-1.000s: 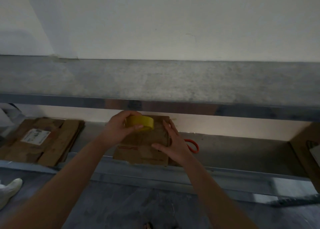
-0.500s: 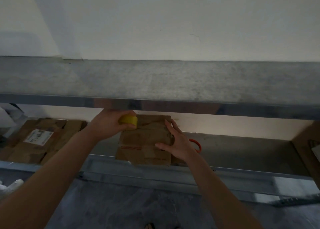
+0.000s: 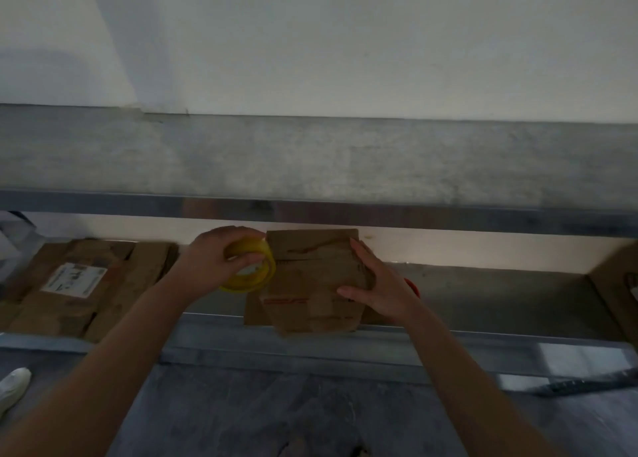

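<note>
Reaching onto the lower shelf (image 3: 483, 294), both forearms stretch forward to the flattened cardboard box (image 3: 310, 284), its right edge under the spread fingers of the right hand (image 3: 378, 289), while the left hand (image 3: 207, 265), at its upper left corner, curls round the yellow tape roll (image 3: 255, 275).

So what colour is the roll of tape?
Yellow; the head view shows the tape roll in the left hand.

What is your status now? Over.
Left hand grips yellow tape roll. Right hand presses cardboard box on shelf. Red scissors handle behind right hand, clear of the work.
</note>
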`<state>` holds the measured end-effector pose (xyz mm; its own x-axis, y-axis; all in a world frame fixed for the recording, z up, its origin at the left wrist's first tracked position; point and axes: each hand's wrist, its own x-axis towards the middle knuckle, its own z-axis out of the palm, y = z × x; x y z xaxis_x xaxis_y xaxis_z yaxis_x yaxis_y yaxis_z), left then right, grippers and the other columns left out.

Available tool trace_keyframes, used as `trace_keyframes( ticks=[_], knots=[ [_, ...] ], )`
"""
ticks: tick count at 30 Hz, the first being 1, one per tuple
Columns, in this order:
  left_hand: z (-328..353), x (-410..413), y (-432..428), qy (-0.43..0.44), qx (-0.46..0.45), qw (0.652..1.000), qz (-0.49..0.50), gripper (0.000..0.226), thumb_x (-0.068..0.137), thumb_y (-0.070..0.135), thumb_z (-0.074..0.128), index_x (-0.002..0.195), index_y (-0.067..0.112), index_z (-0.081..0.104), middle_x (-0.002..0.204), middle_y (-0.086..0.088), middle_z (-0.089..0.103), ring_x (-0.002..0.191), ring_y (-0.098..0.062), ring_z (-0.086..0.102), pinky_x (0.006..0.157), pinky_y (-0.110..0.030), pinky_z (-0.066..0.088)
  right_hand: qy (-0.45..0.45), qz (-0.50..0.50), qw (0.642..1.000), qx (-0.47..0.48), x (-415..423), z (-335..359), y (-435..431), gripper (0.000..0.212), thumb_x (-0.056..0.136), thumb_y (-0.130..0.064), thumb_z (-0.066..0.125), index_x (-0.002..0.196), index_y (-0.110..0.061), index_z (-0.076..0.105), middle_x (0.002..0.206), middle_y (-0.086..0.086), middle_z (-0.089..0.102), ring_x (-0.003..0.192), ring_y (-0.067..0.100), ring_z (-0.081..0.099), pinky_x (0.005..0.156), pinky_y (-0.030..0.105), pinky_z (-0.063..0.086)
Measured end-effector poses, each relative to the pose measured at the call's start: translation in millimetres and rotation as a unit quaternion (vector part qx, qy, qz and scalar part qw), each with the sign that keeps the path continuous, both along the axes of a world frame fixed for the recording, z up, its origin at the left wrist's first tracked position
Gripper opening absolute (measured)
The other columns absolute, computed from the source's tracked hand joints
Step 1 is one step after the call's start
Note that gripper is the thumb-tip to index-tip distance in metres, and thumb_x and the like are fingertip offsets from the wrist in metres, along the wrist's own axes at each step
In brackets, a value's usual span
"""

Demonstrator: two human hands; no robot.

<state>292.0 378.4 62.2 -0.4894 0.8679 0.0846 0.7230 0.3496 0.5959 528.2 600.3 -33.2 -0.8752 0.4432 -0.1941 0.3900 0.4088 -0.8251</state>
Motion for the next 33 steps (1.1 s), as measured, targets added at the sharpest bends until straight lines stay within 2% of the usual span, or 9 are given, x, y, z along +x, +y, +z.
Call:
trace_keyframes(
  ticks=[6, 10, 15, 19, 24, 26, 28, 30, 33],
  knots=[
    [-7, -14, -3, -0.127, 0.024, 0.992, 0.001, 0.031, 0.081, 0.033, 0.075, 0.111, 0.036, 0.065, 0.110, 0.008, 0.064, 0.102, -0.011, 0.059, 0.087, -0.032, 0.050, 0.014, -0.027, 0.995, -0.094, 1, 0, -5, 0.103, 0.066, -0.066, 0.080, 0.145, -0.064, 0.013, 0.150, -0.015, 0.040, 0.132, 0.007, 0.047, 0.105, 0.037, 0.048],
    [-14, -30, -11, 0.050, -0.060, 0.996, -0.044, 0.038, 0.083, 0.037, 0.071, 0.119, 0.029, 0.061, 0.106, 0.009, 0.059, 0.099, -0.010, 0.051, 0.080, -0.029, 0.041, 0.007, -0.053, 0.992, -0.115, 0, 4, -8, 0.103, 0.063, -0.063, 0.083, 0.143, -0.066, 0.018, 0.141, -0.015, 0.050, 0.123, 0.007, 0.056, 0.094, 0.034, 0.056],
    [-26, -39, -16, -0.044, -0.031, 0.997, -0.063, 0.037, 0.083, 0.032, 0.073, 0.118, 0.024, 0.063, 0.106, 0.008, 0.060, 0.099, -0.010, 0.054, 0.084, -0.026, 0.043, 0.016, -0.049, 0.991, -0.121, -1, 6, -11, 0.103, 0.073, -0.042, 0.081, 0.153, -0.046, 0.016, 0.141, -0.015, 0.049, 0.117, -0.003, 0.058, 0.089, 0.017, 0.051],
    [-40, -53, -13, -0.052, -0.049, 0.995, -0.072, 0.036, 0.084, 0.034, 0.072, 0.118, 0.025, 0.063, 0.111, 0.006, 0.062, 0.101, -0.012, 0.054, 0.088, -0.030, 0.044, 0.016, -0.069, 0.989, -0.133, -1, 6, -13, 0.101, 0.072, -0.038, 0.082, 0.151, -0.049, 0.020, 0.134, -0.021, 0.053, 0.112, -0.005, 0.060, 0.084, 0.014, 0.052],
    [-78, -61, -13, 0.090, -0.148, 0.982, -0.080, 0.038, 0.084, 0.042, 0.068, 0.117, 0.023, 0.064, 0.109, 0.001, 0.064, 0.099, -0.019, 0.055, 0.087, -0.031, 0.043, 0.001, -0.095, 0.987, -0.132, -1, 9, -17, 0.100, 0.063, -0.057, 0.084, 0.142, -0.065, 0.023, 0.125, -0.031, 0.060, 0.109, -0.004, 0.062, 0.076, 0.018, 0.055],
    [-91, -60, -15, 0.017, -0.122, 0.989, -0.081, 0.038, 0.082, 0.037, 0.073, 0.117, 0.026, 0.064, 0.111, 0.004, 0.064, 0.101, -0.017, 0.058, 0.087, -0.030, 0.045, 0.000, -0.102, 0.986, -0.131, -1, 9, -18, 0.101, 0.061, -0.061, 0.084, 0.142, -0.065, 0.023, 0.123, -0.035, 0.059, 0.108, -0.005, 0.062, 0.075, 0.017, 0.055],
    [-96, -61, -19, -0.156, -0.083, 0.983, -0.055, 0.036, 0.080, 0.033, 0.076, 0.113, 0.036, 0.063, 0.111, 0.010, 0.061, 0.100, -0.011, 0.058, 0.084, -0.027, 0.048, 0.002, -0.112, 0.984, -0.138, -1, 9, -18, 0.101, 0.060, -0.060, 0.085, 0.140, -0.066, 0.025, 0.122, -0.035, 0.060, 0.107, -0.003, 0.063, 0.075, 0.018, 0.055],
    [-99, -66, -27, -0.294, -0.034, 0.954, -0.046, 0.031, 0.081, 0.032, 0.075, 0.107, 0.041, 0.061, 0.108, 0.012, 0.061, 0.099, -0.009, 0.060, 0.081, -0.027, 0.053, 0.006, -0.116, 0.983, -0.140, -1, 9, -19, 0.099, 0.061, -0.056, 0.085, 0.140, -0.066, 0.026, 0.120, -0.033, 0.060, 0.105, -0.001, 0.064, 0.073, 0.022, 0.057],
    [-103, -74, -33, -0.301, -0.025, 0.952, -0.042, 0.026, 0.082, 0.028, 0.074, 0.100, 0.043, 0.064, 0.105, 0.012, 0.063, 0.097, -0.010, 0.062, 0.079, -0.026, 0.053, 0.012, -0.117, 0.983, -0.144, -2, 10, -21, 0.098, 0.063, -0.051, 0.086, 0.141, -0.064, 0.028, 0.122, -0.031, 0.059, 0.107, -0.001, 0.064, 0.076, 0.022, 0.057]
  ],
)
